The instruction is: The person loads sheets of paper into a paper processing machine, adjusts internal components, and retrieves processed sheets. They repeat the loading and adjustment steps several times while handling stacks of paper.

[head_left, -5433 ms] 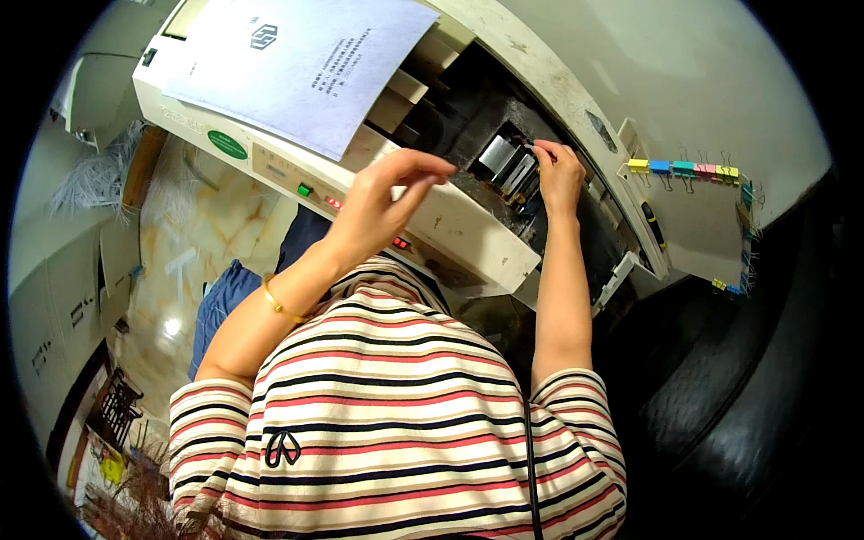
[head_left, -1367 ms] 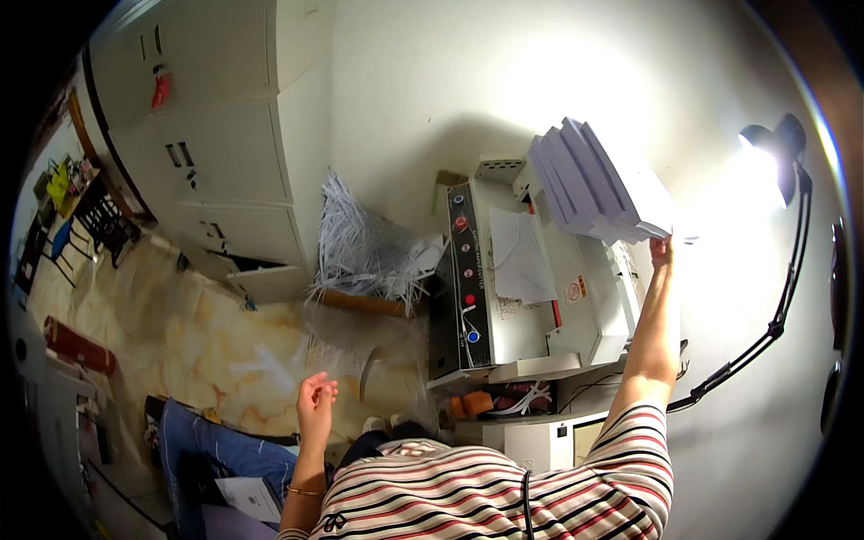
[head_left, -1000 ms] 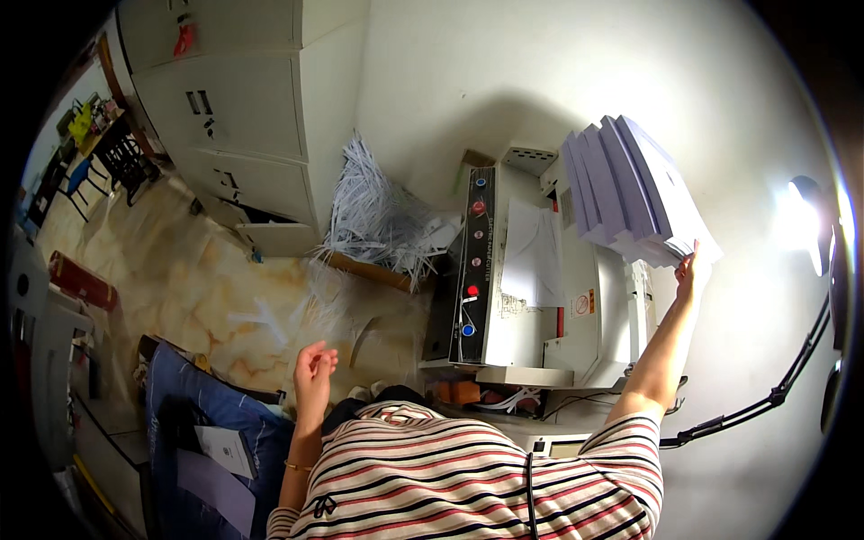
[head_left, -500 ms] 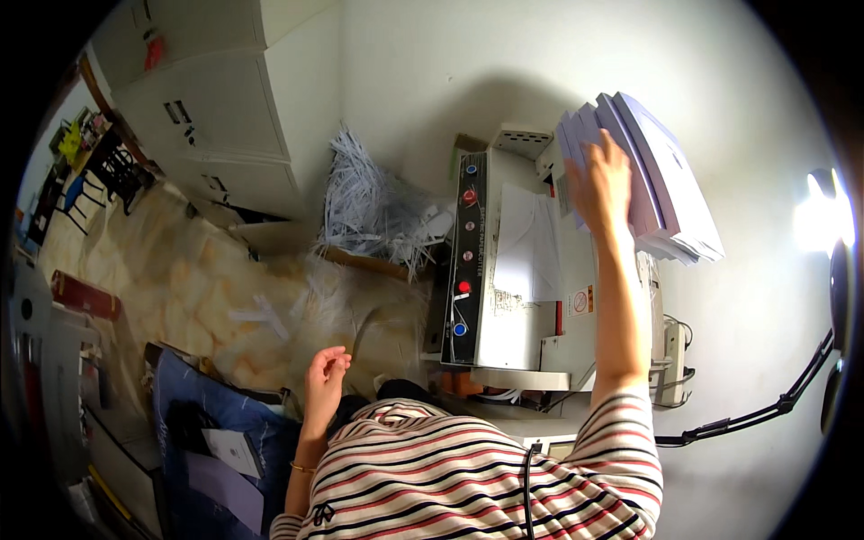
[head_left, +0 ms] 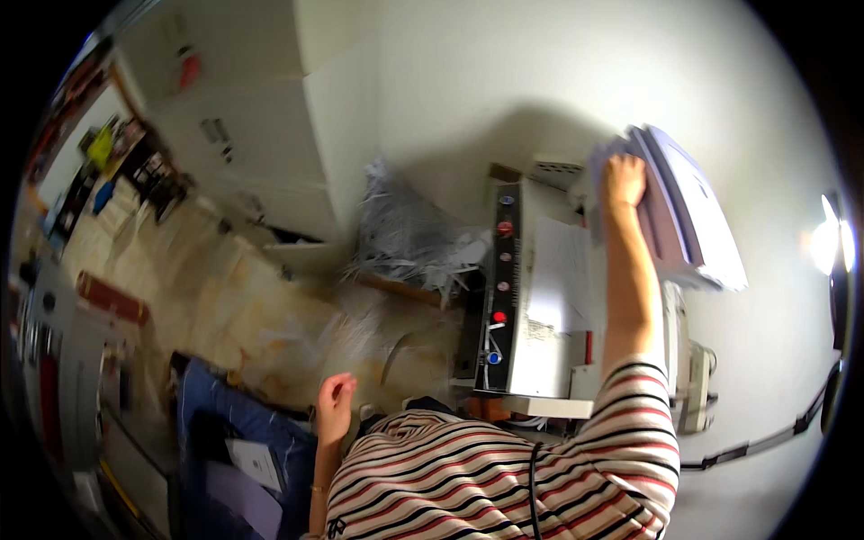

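My right arm reaches to the far right, where a row of thick lilac paper books (head_left: 697, 202) leans on edge at the back of a white machine. My right hand (head_left: 623, 180) is closed over the upper edge of the left part of this row; its fingertips are hidden among the books. The machine has a long black panel (head_left: 506, 286) of red and blue buttons, and white sheets (head_left: 556, 270) lie on its flat top beside the panel. My left hand (head_left: 335, 400) hangs in front of my body, fingers curled, with nothing visible in it.
A heap of shredded paper strips (head_left: 414, 234) fills a box left of the machine. White cabinets (head_left: 243, 117) stand at the far left. A blue bag (head_left: 211, 396) with a booklet on it lies at the lower left. A lit lamp (head_left: 823, 247) on a jointed arm is at right.
My right hand was spread over the books and is now closed on them. The books' left part looks bunched and blurred. The whole view has shifted, moving the scene right and down.
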### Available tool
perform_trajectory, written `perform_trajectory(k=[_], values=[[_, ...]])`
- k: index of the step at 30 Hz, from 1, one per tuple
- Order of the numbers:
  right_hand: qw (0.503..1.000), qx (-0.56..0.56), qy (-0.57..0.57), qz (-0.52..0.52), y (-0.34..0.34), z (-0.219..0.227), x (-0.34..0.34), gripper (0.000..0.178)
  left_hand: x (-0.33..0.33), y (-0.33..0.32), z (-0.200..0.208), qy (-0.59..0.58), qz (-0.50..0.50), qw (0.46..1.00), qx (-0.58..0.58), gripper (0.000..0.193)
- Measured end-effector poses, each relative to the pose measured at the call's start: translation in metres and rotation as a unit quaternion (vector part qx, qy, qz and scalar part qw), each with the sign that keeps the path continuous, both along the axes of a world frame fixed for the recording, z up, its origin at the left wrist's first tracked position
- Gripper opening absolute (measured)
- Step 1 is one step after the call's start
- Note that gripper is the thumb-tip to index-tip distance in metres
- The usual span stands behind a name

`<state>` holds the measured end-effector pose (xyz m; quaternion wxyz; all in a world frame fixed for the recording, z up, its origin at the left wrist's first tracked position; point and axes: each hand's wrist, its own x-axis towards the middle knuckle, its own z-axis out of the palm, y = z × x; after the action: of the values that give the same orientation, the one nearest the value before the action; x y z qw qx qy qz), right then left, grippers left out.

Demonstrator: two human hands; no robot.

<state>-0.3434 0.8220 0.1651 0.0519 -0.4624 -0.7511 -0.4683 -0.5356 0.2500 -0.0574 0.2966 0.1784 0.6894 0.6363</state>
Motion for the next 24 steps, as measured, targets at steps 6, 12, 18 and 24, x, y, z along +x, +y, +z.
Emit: perform_trajectory(k=[6, 12, 18, 24], values=[[0.980, -0.116, 0.156, -0.037, 0.106, 0.019, 0.083, 0.033, -0.008, 0.016, 0.018, 0.085, -0.038, 0.996, 0.003, 0.017], [0.992, -0.002, -0.086, -0.094, 0.074, 0.027, 0.053, 0.028, 0.006, -0.024, 0.009, 0.031, 0.059, 0.998, 0.016, 0.019], [0.997, -0.065, -0.033, -0.024, 0.127, 0.025, 0.039, 0.031, 0.020, -0.048, -0.007, 0.013, 0.125, 0.992, -0.007, 0.018], [0.960, -0.181, 0.018, 0.212, 0.145, -0.008, -0.064, 0.035, 0.014, -0.058, 0.000, 0.001, 0.152, 0.986, -0.065, 0.017]])
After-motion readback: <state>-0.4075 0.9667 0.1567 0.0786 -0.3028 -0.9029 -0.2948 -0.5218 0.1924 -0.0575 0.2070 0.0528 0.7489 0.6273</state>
